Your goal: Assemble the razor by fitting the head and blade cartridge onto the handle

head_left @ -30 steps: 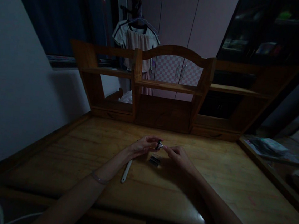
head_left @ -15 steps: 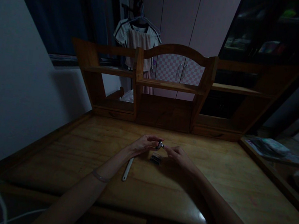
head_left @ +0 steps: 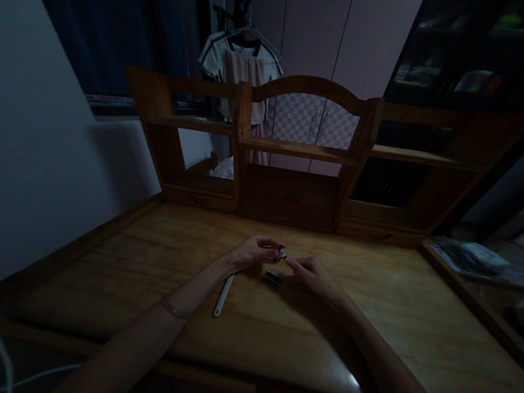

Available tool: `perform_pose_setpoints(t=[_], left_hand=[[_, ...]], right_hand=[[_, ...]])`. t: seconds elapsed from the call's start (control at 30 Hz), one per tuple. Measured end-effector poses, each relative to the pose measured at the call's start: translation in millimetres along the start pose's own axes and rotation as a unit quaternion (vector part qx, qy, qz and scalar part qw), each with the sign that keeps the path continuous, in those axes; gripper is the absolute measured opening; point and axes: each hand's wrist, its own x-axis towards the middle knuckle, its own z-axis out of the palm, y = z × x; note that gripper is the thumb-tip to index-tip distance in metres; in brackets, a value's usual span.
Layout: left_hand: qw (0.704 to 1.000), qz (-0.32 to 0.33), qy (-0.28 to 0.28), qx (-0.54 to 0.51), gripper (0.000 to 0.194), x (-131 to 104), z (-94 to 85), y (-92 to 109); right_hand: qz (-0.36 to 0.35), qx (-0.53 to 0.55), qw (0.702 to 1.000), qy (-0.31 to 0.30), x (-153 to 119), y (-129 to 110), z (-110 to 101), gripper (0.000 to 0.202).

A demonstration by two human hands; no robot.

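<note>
My left hand [head_left: 250, 253] pinches a small dark piece with shiny metal parts [head_left: 280, 255] between thumb and fingers, just above the desk. From the other side, my right hand [head_left: 312, 273] has its thumb and index finger closed at the shiny right end of the same piece. Its exact kind is too small and dark to make out. Below the hands lies a small black object with thin wire-like lines [head_left: 273, 278], resembling a binder clip. A slim white stick with a hole in its end [head_left: 223, 296] rests near my left wrist, its far end partly under the hand.
The wooden desk [head_left: 163, 267] has a shelf unit [head_left: 295, 151] along its back edge. Papers and a pale packet [head_left: 482, 256] lie beyond the raised right rim. A white cable [head_left: 3, 350] hangs at the lower left. The room is dim.
Both hands stay almost in place around the small piece. The right fingertips have shifted very slightly left. The objects on the desk have not moved.
</note>
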Motion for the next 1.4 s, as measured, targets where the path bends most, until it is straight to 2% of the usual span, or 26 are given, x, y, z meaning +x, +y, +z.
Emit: perform_pose_setpoints(t=[0.2,0.33,0.53,0.87,1.17,1.4], left_hand=[[1.0,-0.003,0.001,0.0,0.039,0.0,1.0,0.4],[1.0,0.007,0.005,-0.012,0.041,0.2,3.5,1.1],[1.0,0.022,0.009,-0.002,0.038,2.9,3.5,-2.1],[0.999,0.032,0.016,0.024,0.038,6.1,1.5,-7.0],[0.999,0.023,-0.011,0.021,0.042,6.4,0.4,-9.4],[0.999,0.007,-0.012,0.042,0.044,4.6,0.8,-7.6]], right_hand=[[0.012,-0.008,1.0,0.009,2.2,3.9,0.4,0.058],[-0.031,-0.043,0.997,0.047,3.3,5.2,-1.8,0.056],[-0.071,-0.131,0.982,0.114,1.4,5.8,-1.5,0.053],[-0.069,-0.245,0.952,0.17,-3.6,-1.8,-2.8,0.053],[-0.07,-0.275,0.94,0.19,-5.3,-6.3,-3.9,0.049],[-0.078,-0.28,0.934,0.208,-5.2,-5.1,-4.6,0.044]])
